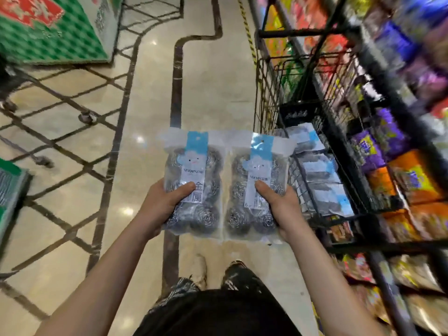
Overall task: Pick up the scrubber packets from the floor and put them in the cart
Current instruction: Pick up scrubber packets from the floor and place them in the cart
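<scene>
Glossy beige marble floor (213,76) below; both hands, left (162,204) and right (282,207), each grip a clear steel-wool scrubber packet (194,183) (258,190); black wire cart (303,122) at two o'clock.

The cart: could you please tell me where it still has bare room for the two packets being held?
Near end of the cart is crowded: scrubber packets overlap in a row. Its far end, by the wire front wall, looks bare. The left hand and right hand each grip one packet beside it.
</scene>
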Demonstrator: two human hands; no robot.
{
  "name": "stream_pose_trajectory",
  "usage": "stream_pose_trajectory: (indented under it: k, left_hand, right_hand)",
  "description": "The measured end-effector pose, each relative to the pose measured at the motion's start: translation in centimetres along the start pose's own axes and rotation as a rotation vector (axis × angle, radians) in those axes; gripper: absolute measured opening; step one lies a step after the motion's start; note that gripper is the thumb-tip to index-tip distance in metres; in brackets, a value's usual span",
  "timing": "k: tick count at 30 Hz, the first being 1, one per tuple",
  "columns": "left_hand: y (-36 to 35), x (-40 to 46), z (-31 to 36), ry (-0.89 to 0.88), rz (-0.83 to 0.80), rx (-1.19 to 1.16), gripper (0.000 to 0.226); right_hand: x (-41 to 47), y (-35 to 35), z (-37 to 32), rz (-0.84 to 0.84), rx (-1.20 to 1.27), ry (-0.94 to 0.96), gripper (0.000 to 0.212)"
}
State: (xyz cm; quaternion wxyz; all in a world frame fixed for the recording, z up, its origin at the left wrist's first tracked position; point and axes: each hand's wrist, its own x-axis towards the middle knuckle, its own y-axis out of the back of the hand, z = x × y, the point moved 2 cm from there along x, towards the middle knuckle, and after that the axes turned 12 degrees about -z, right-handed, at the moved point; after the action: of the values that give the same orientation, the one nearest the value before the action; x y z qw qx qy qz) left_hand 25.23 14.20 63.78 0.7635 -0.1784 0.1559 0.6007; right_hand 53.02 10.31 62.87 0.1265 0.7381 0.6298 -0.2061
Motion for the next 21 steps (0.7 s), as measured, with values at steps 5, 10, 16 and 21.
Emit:
stream_pose_trajectory:
  k: [5, 10, 16, 21]
  left_hand:
    - [-4.5, 8.3, 3.4, 0.026, -0.232, 0.178, 0.022]
    - [-11.5, 15.4, 5.7, 0.061, -0.398, 0.256, 0.015]
    - [-19.6, 22.4, 8.1, 0.105, -0.556, 0.332, 0.015]
    - [-25.3, 26.7, 9.3, 0.140, -0.680, 0.407, 0.006]
  right_hand:
    - [1.0, 4.0, 0.0, 0.235, 0.133, 0.019, 0.090]
    - [2.4, 9.0, -0.8, 0.427, 0.246, 0.018, 0.080]
    - [5.3, 14.7, -1.4, 0.566, 0.342, 0.058, 0.057]
    - [6.6, 18.2, -1.8, 0.657, 0.437, 0.063, 0.042]
